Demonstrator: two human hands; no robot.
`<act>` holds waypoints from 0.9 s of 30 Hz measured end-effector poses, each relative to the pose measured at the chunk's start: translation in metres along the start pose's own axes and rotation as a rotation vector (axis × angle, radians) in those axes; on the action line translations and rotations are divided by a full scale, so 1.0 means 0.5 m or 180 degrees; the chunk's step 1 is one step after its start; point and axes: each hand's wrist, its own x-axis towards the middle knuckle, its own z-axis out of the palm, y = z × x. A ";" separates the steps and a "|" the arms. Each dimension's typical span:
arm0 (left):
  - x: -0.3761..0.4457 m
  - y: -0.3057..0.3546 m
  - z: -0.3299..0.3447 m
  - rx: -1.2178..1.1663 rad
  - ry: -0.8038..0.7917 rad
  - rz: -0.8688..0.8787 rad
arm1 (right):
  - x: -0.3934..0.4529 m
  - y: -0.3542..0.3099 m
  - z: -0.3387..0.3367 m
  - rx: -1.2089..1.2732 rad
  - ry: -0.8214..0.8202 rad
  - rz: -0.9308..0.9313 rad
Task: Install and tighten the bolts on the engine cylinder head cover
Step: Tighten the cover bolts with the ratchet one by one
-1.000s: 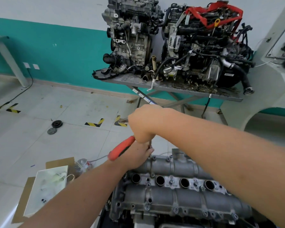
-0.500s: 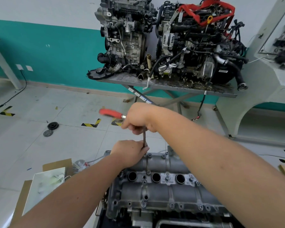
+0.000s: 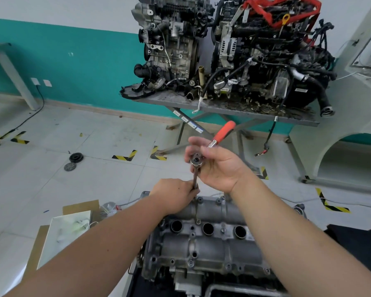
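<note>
The grey cylinder head cover (image 3: 204, 245) lies in front of me, with several plug holes and bolts along its edges. A ratchet with a red handle (image 3: 224, 130) stands on a long extension bar (image 3: 195, 181) that reaches down to the cover's far left edge. My right hand (image 3: 217, 166) holds the ratchet head, the handle pointing away to the upper right. My left hand (image 3: 176, 195) pinches the lower part of the extension bar just above the cover. The bolt under the bar is hidden by my left hand.
Two engines (image 3: 234, 50) stand on a grey scissor-leg table (image 3: 223, 110) against the teal wall. A white tray on cardboard (image 3: 66, 234) lies on the floor to the left. Two black discs (image 3: 73, 160) lie farther off. A white stand (image 3: 341, 146) is at right.
The red handle has swung from the left round to the upper right. My right hand has turned palm-up on the ratchet head. My left hand has stayed on the extension bar.
</note>
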 end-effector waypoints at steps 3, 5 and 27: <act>-0.001 -0.002 0.000 0.0099 0.0079 0.0055 | 0.006 -0.010 -0.008 -0.0881 -0.0730 0.0126; -0.004 -0.002 -0.002 0.0172 0.0140 0.0062 | 0.014 -0.008 -0.006 -0.1083 -0.0866 0.0111; -0.020 0.013 -0.030 -0.0035 0.0073 -0.0155 | 0.005 -0.069 0.130 -0.9472 -0.3342 -0.1151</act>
